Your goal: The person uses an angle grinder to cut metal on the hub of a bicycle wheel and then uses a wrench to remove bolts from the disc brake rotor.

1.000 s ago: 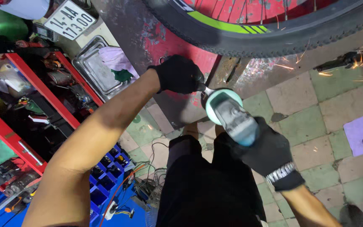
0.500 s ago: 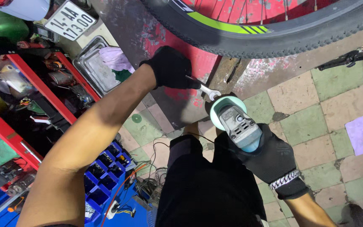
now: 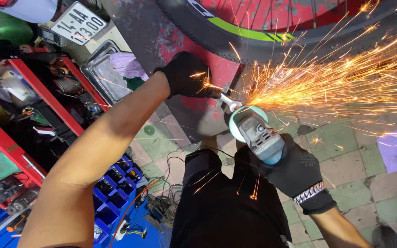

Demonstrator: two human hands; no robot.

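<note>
My left hand, in a black glove, grips a small metal wrench and holds it out over the floor. My right hand, also gloved in black with a silver bracelet at the wrist, holds a teal-and-grey angle grinder. The grinder's disc touches the wrench's free end. A wide fan of orange sparks sprays to the right from the contact point. My black trousers fill the lower middle of the view.
A big tyre with a green stripe and red rim arches across the top. On the left stand red tool shelves, a metal tray with a cloth, and blue parts bins. Green and beige floor tiles lie on the right.
The grinder disc has met the wrench and a heavy spray of sparks now shoots right; half a second ago there were none. Both hands stay in about the same place.
</note>
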